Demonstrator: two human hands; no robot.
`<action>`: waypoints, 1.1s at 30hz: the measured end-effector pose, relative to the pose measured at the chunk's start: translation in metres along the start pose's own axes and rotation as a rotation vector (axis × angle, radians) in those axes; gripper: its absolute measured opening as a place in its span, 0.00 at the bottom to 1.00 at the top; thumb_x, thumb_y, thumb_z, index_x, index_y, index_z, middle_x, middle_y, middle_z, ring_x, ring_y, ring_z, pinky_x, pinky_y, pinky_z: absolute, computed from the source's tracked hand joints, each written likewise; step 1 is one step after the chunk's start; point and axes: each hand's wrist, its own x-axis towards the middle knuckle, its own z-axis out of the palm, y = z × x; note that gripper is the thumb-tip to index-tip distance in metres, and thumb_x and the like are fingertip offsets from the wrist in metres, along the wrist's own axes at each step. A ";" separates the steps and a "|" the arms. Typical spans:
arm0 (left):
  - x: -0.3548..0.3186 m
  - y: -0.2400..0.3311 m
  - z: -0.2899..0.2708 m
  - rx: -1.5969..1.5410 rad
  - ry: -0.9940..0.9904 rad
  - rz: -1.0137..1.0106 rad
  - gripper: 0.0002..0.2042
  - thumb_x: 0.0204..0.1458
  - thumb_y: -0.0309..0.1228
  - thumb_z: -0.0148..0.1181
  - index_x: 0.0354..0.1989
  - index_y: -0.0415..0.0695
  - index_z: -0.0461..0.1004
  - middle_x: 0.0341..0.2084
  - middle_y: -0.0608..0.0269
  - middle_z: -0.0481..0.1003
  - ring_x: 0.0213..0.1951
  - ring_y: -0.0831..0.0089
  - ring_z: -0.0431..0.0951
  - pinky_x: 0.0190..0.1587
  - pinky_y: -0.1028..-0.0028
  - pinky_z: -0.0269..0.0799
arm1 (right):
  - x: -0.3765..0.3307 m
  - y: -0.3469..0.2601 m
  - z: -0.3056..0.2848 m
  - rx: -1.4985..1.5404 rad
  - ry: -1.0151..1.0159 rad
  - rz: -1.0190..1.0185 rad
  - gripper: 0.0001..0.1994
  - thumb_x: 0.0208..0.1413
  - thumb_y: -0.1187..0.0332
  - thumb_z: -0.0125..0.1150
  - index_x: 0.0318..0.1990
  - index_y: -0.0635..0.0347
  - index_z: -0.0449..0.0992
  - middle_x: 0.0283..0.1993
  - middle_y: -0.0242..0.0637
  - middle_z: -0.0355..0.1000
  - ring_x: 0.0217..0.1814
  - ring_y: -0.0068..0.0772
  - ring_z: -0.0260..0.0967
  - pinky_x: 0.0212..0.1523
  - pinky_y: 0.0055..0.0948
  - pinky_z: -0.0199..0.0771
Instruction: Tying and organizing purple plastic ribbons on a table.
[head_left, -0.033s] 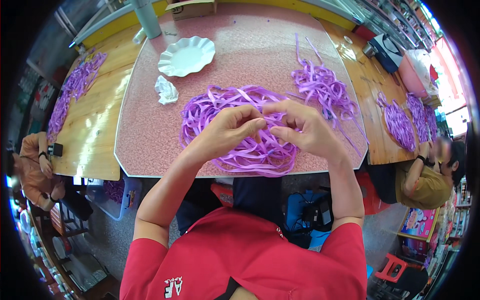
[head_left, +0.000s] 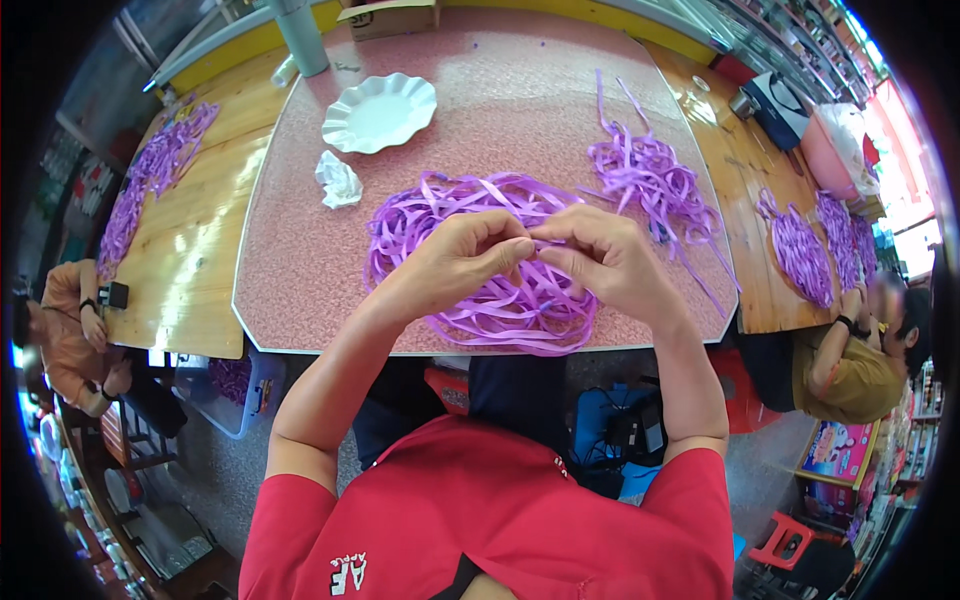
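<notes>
A large loose heap of flat purple ribbon [head_left: 510, 318] lies near the table's front edge, right below my hands. Over its middle, my left hand [head_left: 462, 258] pinches with thumb and forefinger. Facing it, my right hand [head_left: 615, 262] is pinched too, its fingertips almost touching the left ones. Purple ribbon shows at both sets of fingertips, though the exact bit held is mostly hidden by the fingers. To the right, a smaller tangle of purple ribbon [head_left: 650, 180] trails loose ends across the table.
On the pink speckled table [head_left: 300, 270] are a white scalloped plate [head_left: 380, 113], crumpled tissue [head_left: 338, 180], a green cylinder [head_left: 298, 40] and a cardboard box [head_left: 390, 18]. Wooden side tables hold more ribbon [head_left: 150, 180]. One person [head_left: 75, 320] sits left, another [head_left: 850, 365] right.
My right hand's forefinger and thumb have closed in toward my left fingertips. The whole view has shifted very slightly; the heaps keep their places.
</notes>
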 end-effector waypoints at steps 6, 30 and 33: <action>0.013 0.014 -0.039 0.235 0.056 -0.011 0.08 0.60 0.30 0.58 0.37 0.37 0.74 0.27 0.70 0.74 0.33 0.83 0.72 0.38 0.80 0.70 | 0.020 0.004 0.020 -0.098 0.232 -0.172 0.04 0.53 0.77 0.65 0.36 0.65 0.81 0.29 0.30 0.70 0.28 0.16 0.64 0.26 0.18 0.61; 0.005 0.007 -0.081 0.323 0.165 0.199 0.17 0.65 0.40 0.50 0.35 0.38 0.76 0.39 0.58 0.77 0.47 0.72 0.75 0.51 0.71 0.70 | 0.019 0.005 0.018 -0.089 0.389 -0.123 0.03 0.54 0.76 0.66 0.34 0.65 0.80 0.29 0.28 0.70 0.30 0.15 0.63 0.28 0.17 0.62; -0.003 0.003 -0.040 0.268 0.234 0.221 0.23 0.67 0.46 0.42 0.34 0.37 0.76 0.34 0.59 0.77 0.46 0.72 0.74 0.51 0.72 0.69 | 0.017 -0.002 0.025 -0.100 0.357 -0.184 0.03 0.52 0.77 0.67 0.35 0.65 0.80 0.30 0.29 0.70 0.30 0.16 0.65 0.28 0.17 0.62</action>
